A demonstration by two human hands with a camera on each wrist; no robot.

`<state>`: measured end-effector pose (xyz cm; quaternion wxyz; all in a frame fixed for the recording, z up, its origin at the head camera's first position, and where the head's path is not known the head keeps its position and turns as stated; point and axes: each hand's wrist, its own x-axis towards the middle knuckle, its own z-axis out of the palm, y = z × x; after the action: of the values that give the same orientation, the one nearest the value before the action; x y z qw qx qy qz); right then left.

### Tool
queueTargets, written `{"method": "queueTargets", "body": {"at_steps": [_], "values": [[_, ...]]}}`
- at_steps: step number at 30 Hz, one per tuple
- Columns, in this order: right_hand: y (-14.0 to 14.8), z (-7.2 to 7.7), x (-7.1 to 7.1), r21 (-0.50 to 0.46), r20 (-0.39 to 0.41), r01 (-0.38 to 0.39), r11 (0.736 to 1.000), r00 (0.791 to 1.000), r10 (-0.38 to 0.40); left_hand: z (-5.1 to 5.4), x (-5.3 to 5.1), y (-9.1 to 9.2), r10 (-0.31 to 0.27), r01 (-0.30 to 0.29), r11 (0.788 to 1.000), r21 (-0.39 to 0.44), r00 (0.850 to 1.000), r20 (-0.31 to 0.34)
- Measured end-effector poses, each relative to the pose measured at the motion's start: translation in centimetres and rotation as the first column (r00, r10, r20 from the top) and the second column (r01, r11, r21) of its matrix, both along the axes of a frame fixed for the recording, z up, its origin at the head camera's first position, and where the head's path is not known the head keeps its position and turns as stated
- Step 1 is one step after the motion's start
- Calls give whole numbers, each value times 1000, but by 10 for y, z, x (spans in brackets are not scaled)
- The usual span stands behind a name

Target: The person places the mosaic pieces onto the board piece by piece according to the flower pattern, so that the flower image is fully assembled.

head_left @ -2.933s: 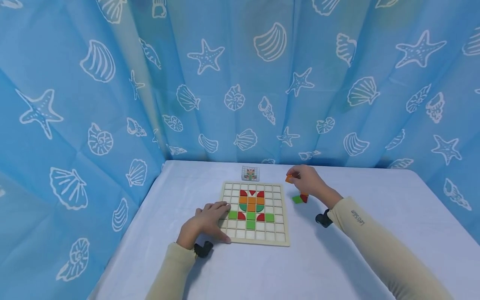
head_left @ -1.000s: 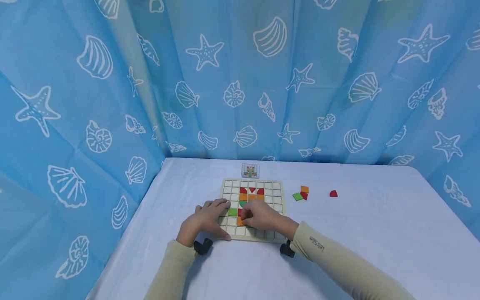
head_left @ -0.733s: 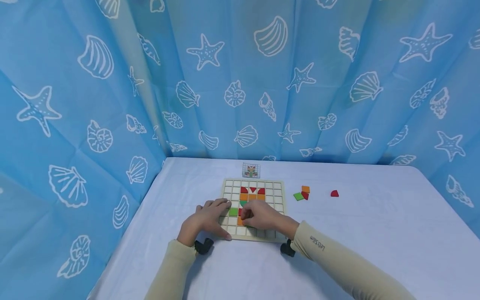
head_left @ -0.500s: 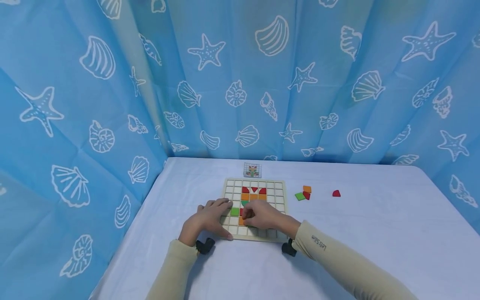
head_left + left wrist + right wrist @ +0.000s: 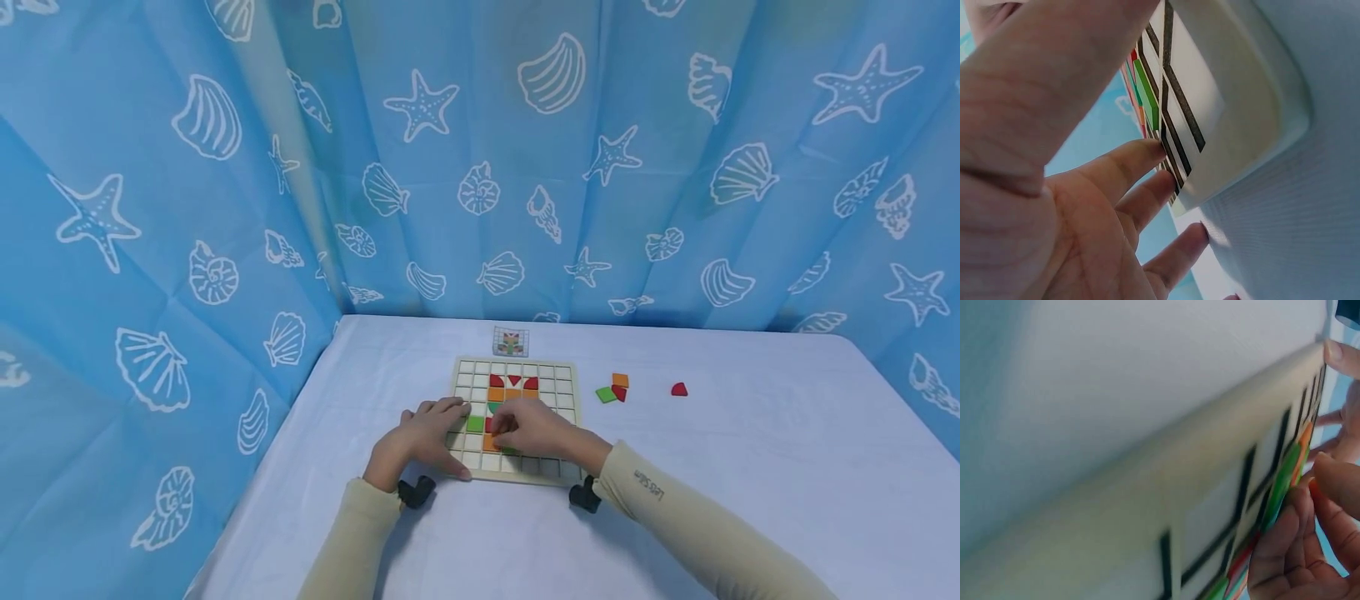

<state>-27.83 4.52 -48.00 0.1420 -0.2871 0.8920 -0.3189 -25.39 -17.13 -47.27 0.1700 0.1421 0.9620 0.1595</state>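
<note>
My left hand [image 5: 429,437] lies spread on the left side of a wooden grid board [image 5: 567,481], its thumb along the near edge. In the left wrist view its fingertips [image 5: 1159,150] touch the board's side. With bent fingers, my right hand [image 5: 536,429] pinches an orange square tile [image 5: 491,442] at a cell low on the board. The right wrist view shows that orange tile [image 5: 1305,434] beside a green tile [image 5: 1282,484]. Red tiles [image 5: 513,380], orange tiles and a green square [image 5: 476,424] sit on the board; the right hand hides others.
Right of the board lie a loose orange square [image 5: 620,380], a green tile [image 5: 606,395] and a red piece [image 5: 619,392]. A red quarter-round piece [image 5: 679,389] is farther right. Behind the board lies a small pattern card [image 5: 511,342]. A blue shell-print curtain [image 5: 480,167] hangs behind the table.
My right hand brought an orange square tile from the table's right to the board's lower part. Over the last second it stays there, shifting barely. My left hand stays on the board.
</note>
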Motion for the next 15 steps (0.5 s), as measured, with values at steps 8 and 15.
{"method": "queueTargets", "body": {"at_steps": [8,15], "values": [[20,13,-11,-45,-22,57,997,998,-59,3,-2,0,-1,1,1000,-1,1000,-17],[44,21,-20,-14,-40,107,994,993,-107,3,1,1,15,-15,1000,-7,1000,-2]]}}
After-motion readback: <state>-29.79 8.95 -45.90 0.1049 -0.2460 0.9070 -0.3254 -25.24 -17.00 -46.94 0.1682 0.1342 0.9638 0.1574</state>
